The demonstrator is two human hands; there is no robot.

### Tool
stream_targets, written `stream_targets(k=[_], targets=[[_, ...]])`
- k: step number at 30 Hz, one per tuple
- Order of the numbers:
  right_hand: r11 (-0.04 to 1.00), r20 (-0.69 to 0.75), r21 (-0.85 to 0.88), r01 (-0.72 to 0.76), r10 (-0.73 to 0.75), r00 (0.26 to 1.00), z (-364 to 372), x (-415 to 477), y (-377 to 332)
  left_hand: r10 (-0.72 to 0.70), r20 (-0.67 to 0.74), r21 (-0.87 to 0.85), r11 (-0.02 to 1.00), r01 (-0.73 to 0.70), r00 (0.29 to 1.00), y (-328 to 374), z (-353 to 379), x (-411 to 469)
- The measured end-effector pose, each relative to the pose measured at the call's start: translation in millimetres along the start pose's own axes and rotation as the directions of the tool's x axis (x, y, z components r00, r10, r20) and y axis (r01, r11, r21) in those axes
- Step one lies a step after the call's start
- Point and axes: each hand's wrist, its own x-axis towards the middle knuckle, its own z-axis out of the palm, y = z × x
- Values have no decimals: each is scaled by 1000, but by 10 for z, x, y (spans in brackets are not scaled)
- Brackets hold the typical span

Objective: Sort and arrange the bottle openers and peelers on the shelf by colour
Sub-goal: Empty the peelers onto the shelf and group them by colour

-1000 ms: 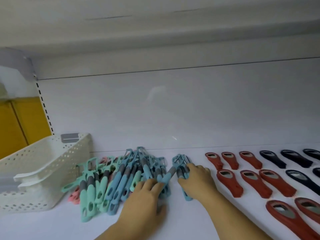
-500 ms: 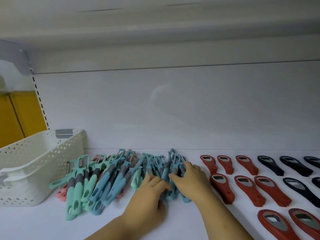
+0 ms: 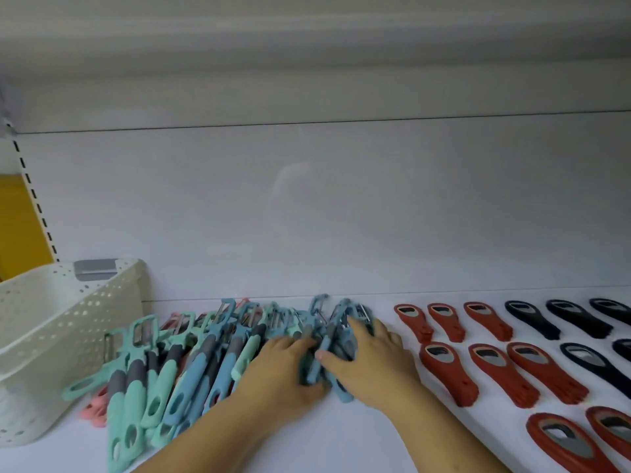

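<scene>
Spanning the whole lower part of the view, the white shelf [image 3: 341, 438] carries everything. A perforated white basket [image 3: 51, 336] stands at its left end, close to the back wall. Just right of the basket lies a heap of peelers [image 3: 164, 380] in mint, blue and pink, overlapping one another, with blades towards the back edge and handles towards the front edge. On the right half of the shelf, red bottle openers [image 3: 491, 370] lie in rows from back to front. Beyond them, at the right end, lie dark blue bottle openers [image 3: 580, 319], also in rows. At the right side of the heap, the left hand [image 3: 280, 367] and the right hand [image 3: 372, 360] meet around a bundle of blue peelers [image 3: 327, 336]. The left hand's curled fingers grip its left side. The right hand's fingers lie over its top and the thumb pinches in from the front.
</scene>
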Motion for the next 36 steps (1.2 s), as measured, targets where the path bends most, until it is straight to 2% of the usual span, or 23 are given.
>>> stream_targets(k=[3,5,7,10,13,15,18,21,26,28,33,36], targets=[[1000,10,-30,9,-9,1000,17,9,-3,-13,20,104,995,11,1000,-5,-25,30],[1000,8,24,2,-2,1000,12,13,11,-45,57,174,984,35,997,83,-44,94],[996,5,89,-17,16,1000,-8,18,22,-19,27,211,977,13,999,191,-27,167],[984,-51,170,-56,66,997,-23,45,72,26,-11,115,993,-24,1000,337,96,234],[961,-103,249,-121,150,983,-40,74,172,112,4,-21,993,-112,994,414,240,246],[951,-133,290,-109,153,979,-61,84,232,166,15,-135,977,-162,986,410,247,242],[916,-118,392,-88,146,982,-87,47,232,234,35,-248,944,-218,972,335,193,218],[894,-88,437,-104,158,984,-64,5,209,274,124,-308,924,-225,954,268,129,201],[865,-90,497,-63,124,988,-64,-19,119,206,310,-245,960,-131,928,211,56,149],[883,-120,468,-31,98,988,-36,0,104,171,347,-195,975,-108,922,211,36,118],[912,-184,410,-4,87,979,-24,-19,105,150,190,-194,975,-113,970,252,113,105],[919,-178,395,5,71,981,-14,-49,127,212,193,-213,962,-169,958,259,63,89]])
